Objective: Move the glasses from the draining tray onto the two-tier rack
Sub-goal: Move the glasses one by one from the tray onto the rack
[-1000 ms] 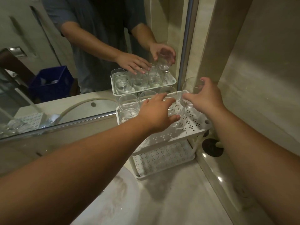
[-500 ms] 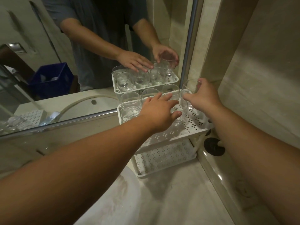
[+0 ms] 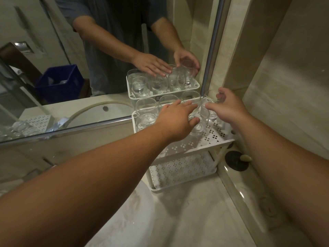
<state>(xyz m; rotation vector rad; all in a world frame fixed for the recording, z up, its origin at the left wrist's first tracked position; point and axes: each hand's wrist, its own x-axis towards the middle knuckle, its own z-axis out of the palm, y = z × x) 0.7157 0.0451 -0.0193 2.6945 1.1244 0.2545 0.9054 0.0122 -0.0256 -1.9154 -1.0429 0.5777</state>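
Note:
A white two-tier rack (image 3: 210,142) with a perforated shelf stands in the counter's corner against the mirror. Several clear stemless glasses stand on its top tier, one at the far left (image 3: 146,113). My right hand (image 3: 227,107) is shut on a clear glass (image 3: 211,104) at the tier's back right corner, its base low over the shelf. My left hand (image 3: 178,120) lies flat, fingers spread, over the glasses in the middle, touching their rims. The lower tier (image 3: 179,170) holds no glasses. The draining tray shows only as a reflection (image 3: 38,121) at the left.
The mirror (image 3: 89,59) runs along the back, reflecting a person's arms, a blue crate and the sink. A tiled wall (image 3: 284,77) closes the right side. A dark round plug (image 3: 235,160) lies on the ledge right of the rack. Pale marble counter (image 3: 187,220) spreads in front.
My right hand has lowered the glass from above the rack down toward the back right corner of the top tier. My left hand has stayed over the middle glasses.

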